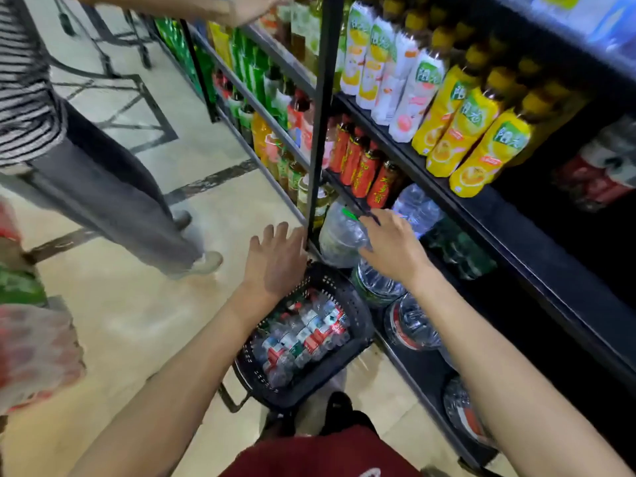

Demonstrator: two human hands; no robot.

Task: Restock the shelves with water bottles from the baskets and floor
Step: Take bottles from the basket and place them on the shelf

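Head view: right hand on the big water jug at the bottom shelf, gripping or just touching, can't tell. Meanwhile left hand spread, empty, above the basket of small bottles, nearer those.

Both my bare arms stretch forward and down, drawing closer together towards the wrists. My left hand is flat, back up, fingers straight and a little spread, holding nothing. My right hand is a bit further forward, knuckles up, fingers bent down and away from me; whether they grip, I cannot tell.
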